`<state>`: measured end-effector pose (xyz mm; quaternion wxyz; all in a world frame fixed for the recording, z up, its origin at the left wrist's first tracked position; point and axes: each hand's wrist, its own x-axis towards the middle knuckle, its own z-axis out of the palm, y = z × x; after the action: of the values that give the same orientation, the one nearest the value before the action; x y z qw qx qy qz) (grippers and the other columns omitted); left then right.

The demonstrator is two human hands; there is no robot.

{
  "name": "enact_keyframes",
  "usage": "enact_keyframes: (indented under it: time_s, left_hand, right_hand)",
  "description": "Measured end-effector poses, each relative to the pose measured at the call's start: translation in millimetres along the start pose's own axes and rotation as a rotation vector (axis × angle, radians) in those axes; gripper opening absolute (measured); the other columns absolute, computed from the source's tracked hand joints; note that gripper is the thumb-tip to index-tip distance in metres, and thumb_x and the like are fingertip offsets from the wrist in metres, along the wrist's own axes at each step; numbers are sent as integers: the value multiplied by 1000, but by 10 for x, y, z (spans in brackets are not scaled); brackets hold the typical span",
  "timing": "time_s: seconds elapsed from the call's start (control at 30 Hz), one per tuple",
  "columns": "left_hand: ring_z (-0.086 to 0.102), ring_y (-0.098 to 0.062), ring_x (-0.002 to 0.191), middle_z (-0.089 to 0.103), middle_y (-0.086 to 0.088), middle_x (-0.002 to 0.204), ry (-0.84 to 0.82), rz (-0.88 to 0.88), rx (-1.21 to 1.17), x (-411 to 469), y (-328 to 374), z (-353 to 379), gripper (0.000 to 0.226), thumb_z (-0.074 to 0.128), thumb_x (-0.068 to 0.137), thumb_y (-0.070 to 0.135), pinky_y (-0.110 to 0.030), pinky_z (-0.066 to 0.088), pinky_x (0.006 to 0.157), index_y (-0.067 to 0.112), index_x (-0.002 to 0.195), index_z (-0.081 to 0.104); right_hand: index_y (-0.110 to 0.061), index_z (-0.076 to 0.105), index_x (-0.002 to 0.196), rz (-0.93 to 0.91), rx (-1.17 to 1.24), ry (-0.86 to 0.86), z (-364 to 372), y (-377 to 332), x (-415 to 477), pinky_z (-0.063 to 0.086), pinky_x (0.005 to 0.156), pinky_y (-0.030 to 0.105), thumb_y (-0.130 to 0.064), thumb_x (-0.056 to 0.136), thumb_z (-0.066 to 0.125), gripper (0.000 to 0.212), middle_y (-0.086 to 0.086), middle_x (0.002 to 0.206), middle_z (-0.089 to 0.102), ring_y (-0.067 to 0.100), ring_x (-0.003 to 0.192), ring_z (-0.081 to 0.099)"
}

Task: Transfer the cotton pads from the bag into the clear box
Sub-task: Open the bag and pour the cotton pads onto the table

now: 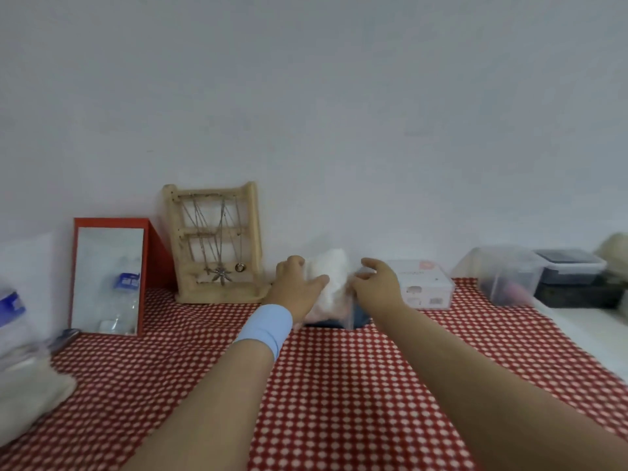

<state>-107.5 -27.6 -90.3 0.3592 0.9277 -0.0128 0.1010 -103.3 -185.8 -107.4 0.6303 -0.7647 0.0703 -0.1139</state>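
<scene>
A clear plastic bag of white cotton pads (331, 280) stands at the back of the table near the wall. My left hand (295, 287), with a light blue wristband, grips the bag's left side, thumb across its front. My right hand (375, 283) pinches the bag's right edge between thumb and fingers. Just right of my right hand sits a clear box (426, 285) with a lid and a pink label. The bag's base is blurred, over something dark on the cloth.
A red-and-white checked cloth (339, 385) covers the table. A red-framed mirror (108, 280) and a wooden jewellery stand (217, 246) lean at the back left. A plastic bottle (13, 321) and folded cloth (30, 399) lie far left. Clear and dark containers (543, 277) stand at the right.
</scene>
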Motion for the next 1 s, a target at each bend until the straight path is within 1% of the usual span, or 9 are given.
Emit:
enact_keyframes:
  time_s: [0.07, 0.13, 0.27, 0.33, 0.43, 0.5, 0.67, 0.8, 1.0]
  left_hand:
    - [51, -27, 126, 39, -6, 150, -26, -20, -46, -27, 67, 46, 66, 60, 94, 47, -31, 41, 90, 18, 148, 36]
    - [53, -27, 125, 41, -6, 150, -53, -30, -65, -9, 97, 111, 66, 59, 94, 48, -32, 43, 89, 18, 149, 37]
    - [47, -27, 133, 38, -7, 155, -81, -45, -7, 36, 126, 220, 58, 52, 98, 45, -39, 42, 105, 19, 149, 44]
    - [42, -26, 136, 40, -6, 151, 1, 5, 92, 59, 174, 246, 48, 54, 99, 37, -37, 38, 110, 24, 145, 49]
    - [53, -15, 111, 56, 0, 127, 68, 127, 102, 122, 320, 261, 23, 53, 100, 19, -25, 42, 90, 28, 118, 64]
    - [56, -8, 100, 63, 7, 114, -9, 149, 118, 161, 417, 301, 26, 47, 100, 13, -20, 40, 82, 29, 103, 68]
    - [61, -6, 97, 67, 14, 105, -71, 95, 137, 108, 495, 335, 12, 62, 94, 38, -21, 44, 76, 31, 99, 71]
    - [58, -11, 101, 57, 11, 108, -54, 81, 241, 98, 490, 311, 34, 71, 79, 63, -26, 43, 81, 39, 102, 66]
    - [59, -12, 101, 61, 14, 110, -73, 131, 289, 188, 441, 207, 31, 75, 76, 61, -27, 44, 82, 41, 98, 67]
  right_hand:
    - [-6, 61, 133, 46, 16, 11, -116, -23, -19, 51, 102, 34, 0, 94, 62, 40, 12, 121, 68, 26, 114, 65]
    - [-6, 70, 122, 95, 50, -5, -209, 14, 3, 53, 103, 40, 1, 92, 67, 31, 14, 123, 70, 29, 114, 66]
    - [0, 72, 112, 150, 211, -89, -306, 88, 40, 62, 82, 37, 4, 90, 69, 22, 18, 100, 74, 30, 89, 73]
    - [2, 71, 108, 179, 304, -141, -334, 99, 60, 63, 73, 33, 3, 90, 71, 18, 17, 93, 73, 24, 77, 71]
    - [3, 72, 102, 202, 362, -215, -397, 112, 173, 63, 67, 31, 1, 89, 73, 14, 13, 80, 71, 18, 65, 68]
    - [3, 73, 98, 226, 336, -275, -453, 154, 275, 60, 63, 29, -1, 88, 74, 11, 10, 73, 71, 16, 60, 66]
    - [3, 76, 95, 311, 200, -411, -577, 236, 353, 50, 59, 28, -12, 90, 75, 17, 9, 70, 69, 17, 61, 59]
    - [-4, 78, 96, 252, 106, -444, -599, 183, 379, 48, 54, 26, -16, 93, 70, 15, 6, 78, 75, 17, 68, 64]
    - [2, 77, 93, 270, 117, -372, -421, 180, 422, 36, 53, 27, -24, 86, 79, 27, 6, 72, 67, 12, 54, 49]
